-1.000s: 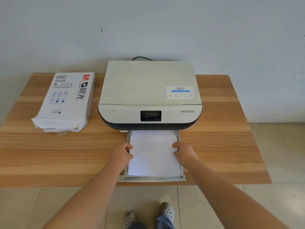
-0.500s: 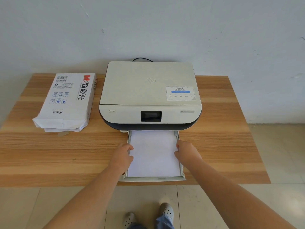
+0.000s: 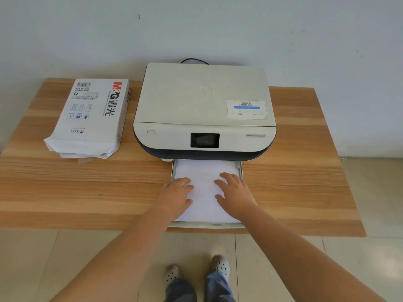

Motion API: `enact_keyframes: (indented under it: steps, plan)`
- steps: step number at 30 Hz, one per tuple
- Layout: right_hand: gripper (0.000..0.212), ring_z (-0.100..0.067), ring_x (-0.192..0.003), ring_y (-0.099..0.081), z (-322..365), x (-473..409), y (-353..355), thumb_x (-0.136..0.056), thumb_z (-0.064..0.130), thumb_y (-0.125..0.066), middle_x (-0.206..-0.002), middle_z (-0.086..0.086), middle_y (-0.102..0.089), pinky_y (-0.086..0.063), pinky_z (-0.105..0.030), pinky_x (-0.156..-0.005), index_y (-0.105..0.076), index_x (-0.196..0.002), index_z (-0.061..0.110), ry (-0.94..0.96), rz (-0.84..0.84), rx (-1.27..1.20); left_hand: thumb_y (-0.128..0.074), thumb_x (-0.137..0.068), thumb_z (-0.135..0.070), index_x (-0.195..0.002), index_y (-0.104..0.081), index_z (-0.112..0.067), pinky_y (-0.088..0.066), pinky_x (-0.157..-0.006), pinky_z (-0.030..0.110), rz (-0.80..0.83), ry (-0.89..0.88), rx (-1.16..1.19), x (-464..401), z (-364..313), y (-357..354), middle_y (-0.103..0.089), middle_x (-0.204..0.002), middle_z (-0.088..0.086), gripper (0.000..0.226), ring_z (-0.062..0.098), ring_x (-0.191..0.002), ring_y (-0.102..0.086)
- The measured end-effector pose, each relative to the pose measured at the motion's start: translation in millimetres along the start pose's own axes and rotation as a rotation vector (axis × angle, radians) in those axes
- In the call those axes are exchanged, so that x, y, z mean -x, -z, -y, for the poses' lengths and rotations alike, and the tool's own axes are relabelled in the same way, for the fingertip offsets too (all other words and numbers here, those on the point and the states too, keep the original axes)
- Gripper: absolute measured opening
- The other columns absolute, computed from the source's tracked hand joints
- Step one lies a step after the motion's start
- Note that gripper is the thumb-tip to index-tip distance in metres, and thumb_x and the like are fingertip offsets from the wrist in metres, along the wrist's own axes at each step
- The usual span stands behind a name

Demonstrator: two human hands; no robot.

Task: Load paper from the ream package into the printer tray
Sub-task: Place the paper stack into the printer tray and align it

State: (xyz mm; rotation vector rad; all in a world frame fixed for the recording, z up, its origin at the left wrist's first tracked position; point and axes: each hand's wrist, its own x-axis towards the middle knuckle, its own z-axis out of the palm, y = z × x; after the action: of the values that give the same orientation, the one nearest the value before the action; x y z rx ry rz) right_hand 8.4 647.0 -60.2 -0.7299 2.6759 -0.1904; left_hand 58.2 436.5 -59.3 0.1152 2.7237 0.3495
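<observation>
Half a second ago each hand gripped a side of the tray; now both have moved inward and lie on the paper itself. The left hand (image 3: 177, 196) rests palm down on the sheet's left part, fingers spread and flat, holding nothing. The right hand (image 3: 235, 194) lies the same way on the right part — open, fingers fanned toward the printer (image 3: 205, 110), thumb pointing inward. A strip of white shows between the two hands.

The paper (image 3: 204, 171) sits in the tray (image 3: 240, 168), which is pulled out from the printer's front and reaches to the near edge of the table (image 3: 87, 192). The far end of the stack runs under the printer's dark lower front. The tray's side rails stand just beside the sheet on both sides, and its front lip shows below the stack.

The printer has a small dark screen (image 3: 205, 140) on its front panel and a label (image 3: 247, 109) on the right of its lid. To the printer's left lies the ream package (image 3: 91, 116), flat on the table, its near end torn open and crumpled — it does not touch the printer.
</observation>
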Motion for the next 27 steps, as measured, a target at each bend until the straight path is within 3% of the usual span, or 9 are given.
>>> enact_keyframes:
  steps: [6, 27]
  plan:
    - [0.050, -0.023, -0.141, -0.019, -8.8, 4.3, -6.2, -0.097, 0.042, -0.042, -0.154, 0.000, -0.023, -0.017, -0.043, -0.116, -0.035, -0.145, 0.027, -0.019, 0.019, 0.027, -0.054, -0.092, -0.039, -0.142, -0.040, -0.026, -0.011, -0.116, 0.038, 0.043, -0.026, -0.021, -0.3, 5.3, -5.2, -0.015, -0.158, -0.004, 0.053, 0.018, -0.145, -0.012]
    - [0.051, -0.022, -0.144, -0.014, -5.1, 4.8, -5.0, -0.097, 0.038, -0.046, -0.156, 0.001, -0.019, -0.021, -0.041, -0.116, -0.034, -0.145, 0.027, -0.077, 0.053, -0.090, -0.058, -0.091, -0.036, -0.144, -0.036, -0.025, -0.012, -0.117, 0.037, 0.062, 0.008, 0.017, 4.4, 0.9, -3.0, -0.013, -0.159, -0.002, 0.059, 0.016, -0.145, -0.009]
